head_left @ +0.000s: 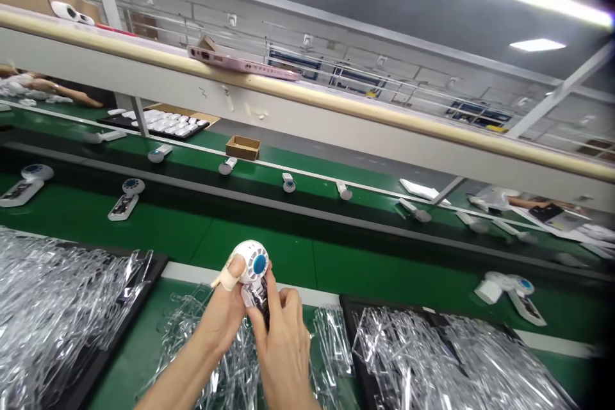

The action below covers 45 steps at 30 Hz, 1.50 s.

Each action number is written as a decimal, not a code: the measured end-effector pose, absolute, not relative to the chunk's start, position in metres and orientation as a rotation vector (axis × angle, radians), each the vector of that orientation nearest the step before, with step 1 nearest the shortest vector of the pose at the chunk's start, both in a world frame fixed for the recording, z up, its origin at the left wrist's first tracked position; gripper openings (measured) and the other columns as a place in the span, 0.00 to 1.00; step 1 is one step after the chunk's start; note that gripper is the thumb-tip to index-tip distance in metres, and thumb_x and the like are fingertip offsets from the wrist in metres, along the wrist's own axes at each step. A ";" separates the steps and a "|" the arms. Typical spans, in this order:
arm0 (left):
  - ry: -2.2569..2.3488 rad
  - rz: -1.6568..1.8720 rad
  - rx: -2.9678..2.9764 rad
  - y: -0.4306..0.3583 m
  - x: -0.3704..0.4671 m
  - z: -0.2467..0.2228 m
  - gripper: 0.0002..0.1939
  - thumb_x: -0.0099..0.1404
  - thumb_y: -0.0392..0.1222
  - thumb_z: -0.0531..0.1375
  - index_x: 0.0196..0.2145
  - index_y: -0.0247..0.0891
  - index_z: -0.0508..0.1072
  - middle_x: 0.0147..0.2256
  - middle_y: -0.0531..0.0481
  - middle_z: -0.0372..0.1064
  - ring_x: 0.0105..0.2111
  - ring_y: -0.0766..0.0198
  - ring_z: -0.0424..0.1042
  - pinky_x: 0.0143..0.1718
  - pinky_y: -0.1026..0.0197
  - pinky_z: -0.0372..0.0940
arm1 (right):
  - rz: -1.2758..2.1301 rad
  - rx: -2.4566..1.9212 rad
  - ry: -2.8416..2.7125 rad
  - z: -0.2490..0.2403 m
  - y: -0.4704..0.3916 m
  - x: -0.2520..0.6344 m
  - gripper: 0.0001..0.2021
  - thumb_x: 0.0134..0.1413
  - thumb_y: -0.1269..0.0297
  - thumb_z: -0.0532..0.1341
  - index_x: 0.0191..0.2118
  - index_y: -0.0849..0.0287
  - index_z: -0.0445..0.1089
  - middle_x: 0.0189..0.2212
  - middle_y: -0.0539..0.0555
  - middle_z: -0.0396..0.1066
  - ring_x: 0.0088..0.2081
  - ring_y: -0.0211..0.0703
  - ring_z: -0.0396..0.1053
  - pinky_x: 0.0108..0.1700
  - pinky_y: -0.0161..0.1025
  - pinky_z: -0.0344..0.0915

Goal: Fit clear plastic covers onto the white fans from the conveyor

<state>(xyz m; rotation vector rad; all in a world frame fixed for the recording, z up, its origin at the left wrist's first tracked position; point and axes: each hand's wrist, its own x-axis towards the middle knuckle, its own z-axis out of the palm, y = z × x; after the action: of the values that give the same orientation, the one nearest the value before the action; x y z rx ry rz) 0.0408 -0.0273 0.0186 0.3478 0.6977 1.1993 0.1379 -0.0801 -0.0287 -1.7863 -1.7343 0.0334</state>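
A white handheld device [250, 254] with a round head and a blue centre is held upright near the middle of the view. My left hand [230, 298] is closed round the left side of its head, with a pale wrap on the thumb. My right hand [283, 327] pinches the lower part, where dark inner parts show. Below both hands lie loose clear plastic pieces [230, 371] on the green table [129, 359].
Black trays of clear plastic pieces stand at left [129, 317] and right [358, 333]. Similar devices lie on the green surface and the dark conveyor [269, 195] beyond. A shelf [336, 118] with a pink phone [245, 65] crosses above. Other people's arms show at both sides.
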 end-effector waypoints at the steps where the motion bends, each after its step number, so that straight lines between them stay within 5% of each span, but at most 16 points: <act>1: 0.714 1.207 0.351 -0.027 0.040 0.019 0.26 0.56 0.53 0.62 0.47 0.34 0.67 0.38 0.42 0.74 0.43 0.52 0.72 0.44 0.53 0.66 | 0.031 -1.771 -1.728 -0.032 -0.081 0.136 0.27 0.60 0.51 0.47 0.64 0.46 0.45 0.38 0.59 0.63 0.35 0.54 0.68 0.28 0.46 0.67; 3: 0.748 1.212 0.348 -0.027 0.038 0.020 0.27 0.55 0.53 0.62 0.48 0.33 0.66 0.38 0.42 0.74 0.43 0.51 0.72 0.43 0.53 0.67 | 0.159 -1.726 -1.734 -0.037 -0.085 0.137 0.27 0.62 0.54 0.46 0.65 0.44 0.40 0.44 0.60 0.64 0.42 0.55 0.68 0.34 0.47 0.69; 7: 0.751 1.186 0.400 -0.027 0.037 0.014 0.32 0.52 0.58 0.63 0.48 0.33 0.68 0.42 0.40 0.73 0.46 0.48 0.69 0.46 0.52 0.65 | 0.498 -1.692 -1.743 -0.032 -0.093 0.151 0.27 0.63 0.57 0.46 0.65 0.43 0.35 0.39 0.54 0.68 0.34 0.46 0.71 0.29 0.38 0.69; 15: 1.048 0.900 0.723 -0.038 0.046 -0.006 0.29 0.49 0.54 0.65 0.46 0.36 0.70 0.45 0.42 0.71 0.47 0.49 0.68 0.45 0.52 0.64 | 0.495 -1.648 -1.640 -0.009 -0.084 0.167 0.21 0.61 0.54 0.49 0.58 0.48 0.58 0.40 0.54 0.68 0.41 0.47 0.67 0.41 0.43 0.65; 18: 1.144 1.008 0.942 -0.045 0.053 -0.003 0.27 0.47 0.53 0.66 0.44 0.40 0.72 0.44 0.46 0.72 0.49 0.49 0.67 0.50 0.52 0.62 | 0.714 -1.691 -1.101 -0.018 -0.067 0.169 0.21 0.62 0.54 0.43 0.40 0.58 0.70 0.31 0.53 0.70 0.34 0.43 0.68 0.37 0.38 0.64; 20: 1.178 1.049 1.120 -0.050 0.056 -0.003 0.24 0.48 0.52 0.66 0.43 0.42 0.72 0.42 0.49 0.73 0.50 0.50 0.66 0.54 0.53 0.59 | 0.751 -1.679 -0.881 -0.024 -0.059 0.171 0.25 0.61 0.51 0.42 0.24 0.58 0.67 0.21 0.52 0.67 0.26 0.41 0.65 0.31 0.37 0.61; 22: 1.214 1.041 1.215 -0.054 0.058 -0.008 0.21 0.48 0.53 0.65 0.40 0.44 0.73 0.39 0.50 0.74 0.48 0.50 0.67 0.53 0.53 0.59 | 0.723 -1.634 -0.842 -0.027 -0.057 0.172 0.26 0.60 0.49 0.42 0.18 0.57 0.62 0.17 0.51 0.64 0.23 0.40 0.63 0.28 0.37 0.58; 29: 1.183 1.046 1.035 -0.030 0.070 -0.034 0.21 0.47 0.54 0.66 0.36 0.40 0.73 0.39 0.47 0.74 0.43 0.50 0.71 0.47 0.54 0.64 | 0.677 -1.738 -0.986 -0.042 -0.039 0.185 0.27 0.61 0.51 0.39 0.20 0.57 0.63 0.18 0.51 0.65 0.23 0.40 0.63 0.27 0.35 0.57; 33: 1.154 0.827 0.877 0.037 0.095 -0.055 0.23 0.51 0.53 0.64 0.39 0.34 0.72 0.34 0.44 0.74 0.35 0.55 0.73 0.36 0.53 0.68 | 0.716 -1.823 -1.112 -0.061 -0.030 0.232 0.22 0.58 0.50 0.46 0.24 0.57 0.68 0.22 0.52 0.70 0.27 0.43 0.66 0.30 0.37 0.60; 36: 1.286 0.812 0.899 0.098 0.103 -0.078 0.15 0.54 0.46 0.63 0.34 0.32 0.71 0.27 0.49 0.71 0.26 0.63 0.71 0.31 0.55 0.68 | 0.707 -1.881 -1.160 -0.068 -0.055 0.269 0.17 0.55 0.53 0.50 0.35 0.58 0.70 0.33 0.56 0.72 0.35 0.47 0.67 0.39 0.40 0.60; 38: 1.385 0.794 0.945 0.129 0.095 -0.089 0.10 0.57 0.42 0.62 0.32 0.32 0.70 0.27 0.51 0.69 0.25 0.66 0.69 0.31 0.57 0.66 | 0.760 -1.931 -1.215 -0.072 -0.080 0.278 0.16 0.56 0.53 0.51 0.33 0.58 0.70 0.31 0.56 0.72 0.34 0.48 0.68 0.38 0.41 0.59; 45: 1.559 0.869 1.325 0.091 0.004 -0.065 0.10 0.54 0.44 0.64 0.31 0.34 0.71 0.26 0.53 0.67 0.30 0.66 0.65 0.34 0.64 0.57 | 0.965 -1.493 -1.980 -0.083 -0.151 0.176 0.10 0.62 0.65 0.50 0.34 0.55 0.67 0.30 0.50 0.70 0.32 0.41 0.69 0.35 0.36 0.63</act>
<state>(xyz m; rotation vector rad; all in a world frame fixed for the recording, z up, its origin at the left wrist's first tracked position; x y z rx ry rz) 0.0036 0.0911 -0.0646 1.3249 1.5594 0.8693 0.1758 -0.1514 -0.0827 -1.4933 -1.9796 0.9649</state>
